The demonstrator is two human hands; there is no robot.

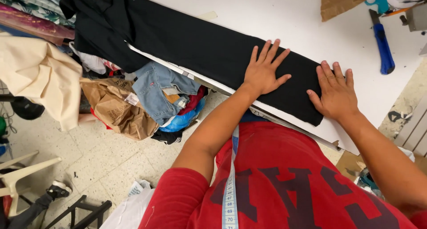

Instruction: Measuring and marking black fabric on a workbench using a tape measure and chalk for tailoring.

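A long strip of black cloth point(195, 46) lies flat along the near edge of the white tabletop point(311, 29), and everything here is placed against that cloth. Left of it, past the tabletop's corner, cream fabric point(40, 73) hangs over the floor, with a crumpled brown paper bag point(115, 109) and folded blue jeans point(160, 91) piled just below the cloth's near edge. The cloth's upper left end bunches up and spills over the tabletop's edge.

The left hand point(263, 71) rests palm down on the cloth, its fingers point(271, 51) spread wide and flat, gripping nothing; the cloth lies under the whole palm. Just right of it, the right hand point(336, 93) also lies open and flat, fingers point(332, 72) extended, with the heel and thumb on the cloth's right end and the fingertips reaching past its far edge onto bare tabletop. The cloth's squared right end stops beside this hand, close to the tabletop's near edge.

Beyond the cloth the tabletop runs white and bare toward the far side. Well to the right of the cloth lies a blue utility knife point(382, 46), with brown cardboard point(338, 4) further up. A measuring tape point(230, 184) hangs over the red shirt point(289, 180) below the cloth.
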